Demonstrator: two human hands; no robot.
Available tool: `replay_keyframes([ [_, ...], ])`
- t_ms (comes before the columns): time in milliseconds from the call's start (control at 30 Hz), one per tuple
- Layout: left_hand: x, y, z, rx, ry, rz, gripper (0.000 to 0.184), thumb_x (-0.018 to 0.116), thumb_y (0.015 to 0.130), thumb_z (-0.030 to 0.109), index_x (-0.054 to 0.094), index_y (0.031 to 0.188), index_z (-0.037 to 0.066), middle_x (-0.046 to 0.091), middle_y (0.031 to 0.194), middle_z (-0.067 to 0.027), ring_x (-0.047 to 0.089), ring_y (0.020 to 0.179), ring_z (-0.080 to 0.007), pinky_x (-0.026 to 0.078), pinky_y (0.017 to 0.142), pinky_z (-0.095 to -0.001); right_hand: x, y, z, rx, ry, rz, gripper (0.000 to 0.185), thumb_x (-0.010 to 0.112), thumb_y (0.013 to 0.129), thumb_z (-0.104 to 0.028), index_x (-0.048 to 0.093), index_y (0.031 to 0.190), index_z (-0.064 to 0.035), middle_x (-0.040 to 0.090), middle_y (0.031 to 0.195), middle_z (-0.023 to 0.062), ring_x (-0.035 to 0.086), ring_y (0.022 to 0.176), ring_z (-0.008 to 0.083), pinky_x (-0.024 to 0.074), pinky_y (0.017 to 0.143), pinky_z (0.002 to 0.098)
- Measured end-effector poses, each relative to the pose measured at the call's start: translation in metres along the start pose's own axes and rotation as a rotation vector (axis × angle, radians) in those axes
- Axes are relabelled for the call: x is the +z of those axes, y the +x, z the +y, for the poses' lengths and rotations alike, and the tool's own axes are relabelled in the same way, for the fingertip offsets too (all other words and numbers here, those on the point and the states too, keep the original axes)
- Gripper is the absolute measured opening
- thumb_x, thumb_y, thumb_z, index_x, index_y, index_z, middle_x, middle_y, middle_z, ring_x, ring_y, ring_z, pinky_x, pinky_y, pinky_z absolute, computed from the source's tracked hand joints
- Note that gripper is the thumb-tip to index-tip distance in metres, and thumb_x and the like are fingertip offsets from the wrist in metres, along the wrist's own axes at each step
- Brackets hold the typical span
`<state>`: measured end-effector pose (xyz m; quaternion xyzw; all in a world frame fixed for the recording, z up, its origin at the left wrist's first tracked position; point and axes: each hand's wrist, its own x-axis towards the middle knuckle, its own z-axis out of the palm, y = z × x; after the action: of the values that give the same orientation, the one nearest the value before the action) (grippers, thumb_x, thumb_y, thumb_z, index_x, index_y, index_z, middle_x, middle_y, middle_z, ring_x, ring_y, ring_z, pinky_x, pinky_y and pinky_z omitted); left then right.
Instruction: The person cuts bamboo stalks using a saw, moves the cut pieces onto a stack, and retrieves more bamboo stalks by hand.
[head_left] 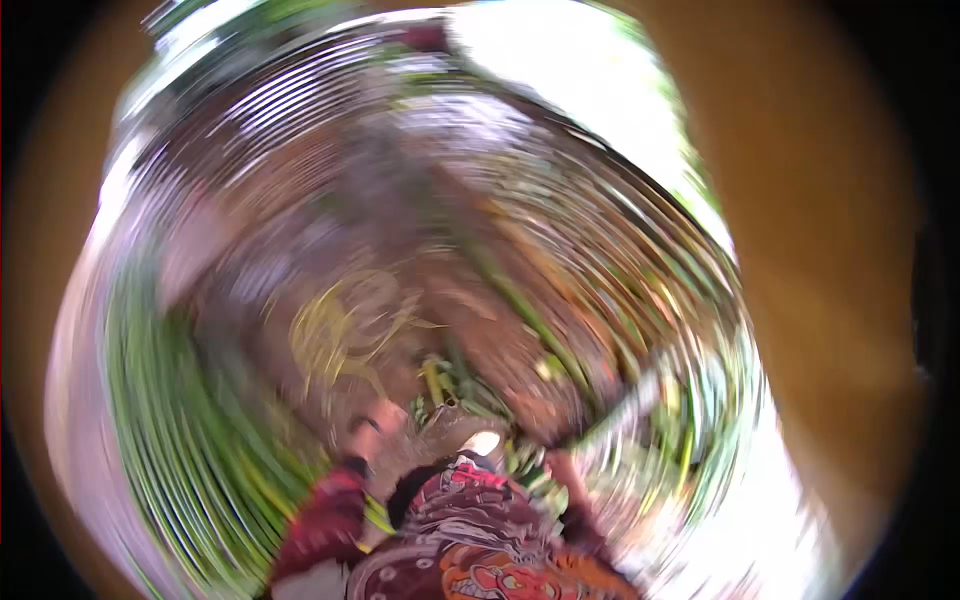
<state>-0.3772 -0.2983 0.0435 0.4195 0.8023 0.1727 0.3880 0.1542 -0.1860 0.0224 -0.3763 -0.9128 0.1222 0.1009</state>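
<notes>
The whole view is smeared by fast motion. My left hand (378, 428) is low in the middle, below a loose tangle of yellow-green strands (345, 325) on the brown ground. Its fingers are too blurred to read, and I cannot make out anything in it. My right hand (565, 472) is lower right, closed at the near end of a long grey blade-like tool (625, 405) that slants up to the right. Between the hands lie short green and yellow stalk pieces (437, 382).
Long green leaves or stalks (190, 440) fill the left side. A long green stalk (520, 310) runs diagonally beside reddish-brown ground. More leafy plant matter (690, 420) lies at right. A brown, out-of-focus edge (820, 200) covers the far right.
</notes>
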Motion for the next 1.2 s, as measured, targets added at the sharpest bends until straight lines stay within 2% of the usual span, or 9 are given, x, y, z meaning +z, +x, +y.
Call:
replay_keyframes([
  [67,0.104,0.03,0.073,0.385,0.066,-0.386,0.053,0.065,0.096,0.037,0.063,0.135,0.002,0.069,0.131,-0.0179,0.067,0.119,-0.0292,0.05,0.103,-0.0414,0.021,-0.054,-0.03,0.519,0.243,0.118,0.035,0.063,0.095,-0.041,0.075,0.09,-0.0084,0.068,0.068,0.0162,0.068,0.06,0.0362,0.055,0.056,0.049],
  [200,0.182,-0.033,0.307,0.741,0.076,-0.721,0.047,0.068,0.098,0.03,0.063,0.133,-0.001,0.074,0.117,-0.0193,0.072,0.106,-0.0251,0.054,0.097,-0.0377,-0.062,-0.163,-0.1,1.543,0.416,0.191,0.039,0.059,0.093,-0.045,0.074,0.095,-0.0086,0.073,0.084,0.0213,0.07,0.078,0.0445,0.0573,0.074,0.0548],
  [367,0.254,-0.033,0.397,1.045,0.487,-0.892,0.035,0.069,0.096,0.023,0.066,0.127,0.005,0.073,0.108,-0.0141,0.07,0.099,-0.0308,0.055,0.09,-0.0416,0.066,-0.275,-0.132,2.049,0.65,0.37,0.033,0.061,0.091,-0.032,0.079,0.099,-0.0054,0.075,0.099,0.0217,0.073,0.098,0.0387,0.0564,0.093,0.0465],
  [667,0.387,-0.066,0.307,1.566,0.9,-0.843,0.042,0.071,0.089,0.018,0.062,0.127,0.003,0.054,0.136,-0.0204,0.04,0.142,-0.0437,0.034,0.119,-0.0555,0.236,-0.36,-0.148,2.377,1.05,0.77,0.024,0.067,0.092,-0.029,0.076,0.094,-0.0067,0.075,0.083,0.0119,0.074,0.084,0.0241,0.0569,0.081,0.0393],
  [833,0.414,-0.053,0.253,1.589,1.233,-0.792,0.041,0.068,0.09,0.019,0.063,0.128,0.007,0.059,0.137,-0.0129,0.042,0.144,-0.0361,0.022,0.122,-0.0598,0.34,-0.42,-0.159,2.662,0.879,0.731,0.036,0.057,0.091,-0.037,0.076,0.091,-0.0052,0.074,0.095,0.0203,0.073,0.091,0.0353,0.0562,0.085,0.0431],
  [933,0.422,-0.059,0.253,1.548,1.375,-0.752,0.036,0.065,0.092,0.021,0.064,0.126,0.009,0.063,0.133,-0.0095,0.045,0.142,-0.0329,0.021,0.121,-0.0589,0.444,-0.465,-0.195,2.836,0.94,0.643,0.031,0.07,0.089,-0.033,0.074,0.089,-0.0028,0.072,0.085,0.0203,0.072,0.086,0.0372,0.0564,0.082,0.0447],
  [1033,0.429,-0.063,0.248,1.534,1.523,-0.716,0.035,0.062,0.094,0.025,0.065,0.126,0.01,0.065,0.132,-0.0087,0.048,0.14,-0.0326,0.019,0.12,-0.059,0.597,-0.502,-0.251,3.096,0.885,0.66,0.067,0.079,0.084,-0.04,0.057,0.131,0.0019,0.07,0.12,0.0226,0.067,0.115,0.0406,0.0519,0.101,0.0459],
  [1133,0.434,-0.064,0.244,1.529,1.661,-0.705,0.032,0.058,0.095,0.027,0.068,0.12,0.011,0.068,0.127,-0.0072,0.052,0.135,-0.0323,0.013,0.122,-0.0581,0.625,-0.522,-0.239,2.934,1.164,1.242,0.073,0.093,0.072,-0.026,0.058,0.127,0.0078,0.071,0.116,0.0212,0.07,0.105,0.0307,0.0555,0.093,0.0415],
  [1200,0.437,-0.064,0.242,1.545,1.718,-0.695,0.031,0.057,0.095,0.027,0.07,0.117,0.011,0.068,0.124,-0.0062,0.053,0.133,-0.0317,0.011,0.122,-0.0575,0.619,-0.525,-0.211,3.013,1.211,0.989,0.077,0.094,0.072,-0.026,0.056,0.13,0.0077,0.071,0.117,0.0207,0.07,0.104,0.0292,0.0549,0.093,0.0408],
])
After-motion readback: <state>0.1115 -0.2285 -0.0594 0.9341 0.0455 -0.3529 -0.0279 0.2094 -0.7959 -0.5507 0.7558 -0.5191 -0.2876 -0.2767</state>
